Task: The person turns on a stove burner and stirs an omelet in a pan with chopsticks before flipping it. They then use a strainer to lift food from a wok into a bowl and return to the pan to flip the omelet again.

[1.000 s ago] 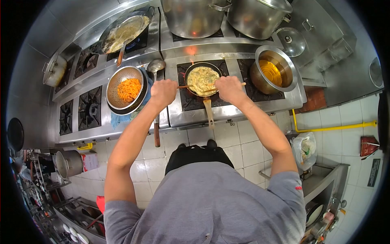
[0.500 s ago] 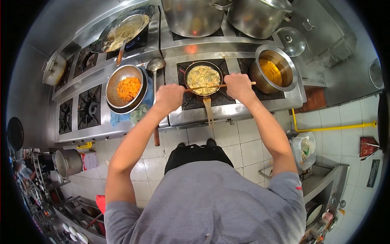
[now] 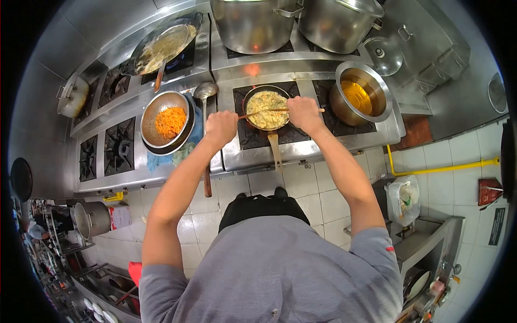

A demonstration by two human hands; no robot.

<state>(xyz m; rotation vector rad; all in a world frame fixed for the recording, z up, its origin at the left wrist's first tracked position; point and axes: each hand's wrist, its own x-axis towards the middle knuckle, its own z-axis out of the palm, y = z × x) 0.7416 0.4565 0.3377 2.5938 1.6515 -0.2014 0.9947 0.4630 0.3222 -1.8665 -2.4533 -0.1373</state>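
A frying pan [image 3: 273,89] holds a yellow egg-like mixture [image 3: 266,119] with green bits, its handle pointing toward me. Across the pan runs a thin wooden stick [image 3: 265,111]; whether it is one stick or two I cannot tell. My left hand [image 3: 221,128] is closed round its left end, beside the pan's left rim. Closed on the right part, my right hand [image 3: 305,114] is over the pan's right edge, and a stick end shows beyond it. A long-handled ladle [image 3: 206,90] lies left of my left hand.
Shredded orange food sits in a bowl [image 3: 151,121] at the left. A metal pot [image 3: 337,99] of yellow liquid stands right of the pan. Behind are large pots [image 3: 254,29] [image 3: 332,29] and a wok [image 3: 141,52] with a strainer. Bare burners [image 3: 119,145] lie far left.
Both hands and the stick have moved slightly left. My right hand has come closer to the pan, and the hands are nearer each other.
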